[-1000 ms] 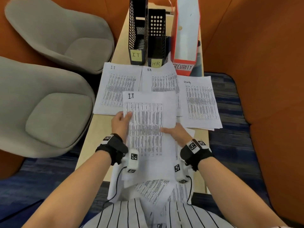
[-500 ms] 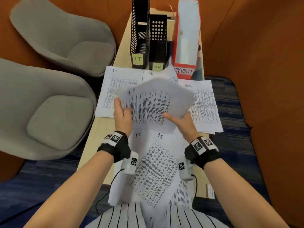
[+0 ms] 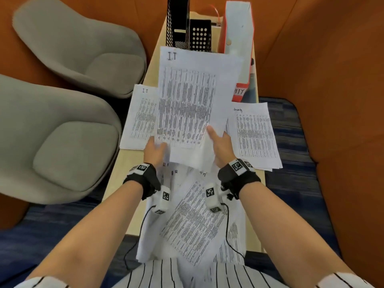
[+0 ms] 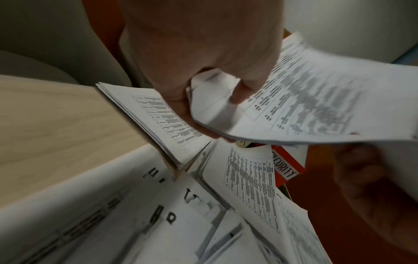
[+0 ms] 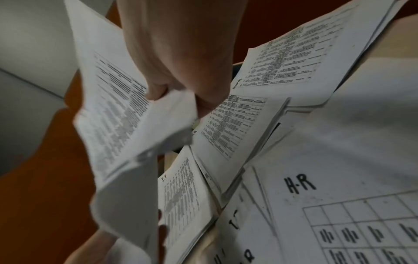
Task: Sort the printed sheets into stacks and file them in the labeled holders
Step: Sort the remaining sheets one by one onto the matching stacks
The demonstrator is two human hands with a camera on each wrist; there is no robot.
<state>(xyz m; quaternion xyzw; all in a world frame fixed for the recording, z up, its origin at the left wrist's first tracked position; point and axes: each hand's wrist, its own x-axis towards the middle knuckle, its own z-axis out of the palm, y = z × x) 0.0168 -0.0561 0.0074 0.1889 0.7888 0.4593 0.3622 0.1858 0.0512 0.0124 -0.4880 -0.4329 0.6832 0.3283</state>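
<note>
Printed sheet marked IT (image 3: 195, 96) is held raised above the table (image 3: 124, 163), over the sorted stacks; left hand (image 3: 154, 150) and right hand (image 3: 221, 146) each pinch its lower edge

Both wrists: black strap (image 3: 145, 179) with white tag-marked patches; white camera module (image 3: 163, 199) just below it, black cable trailing. White shirt (image 3: 166, 275), thin black pinstripes.
</note>
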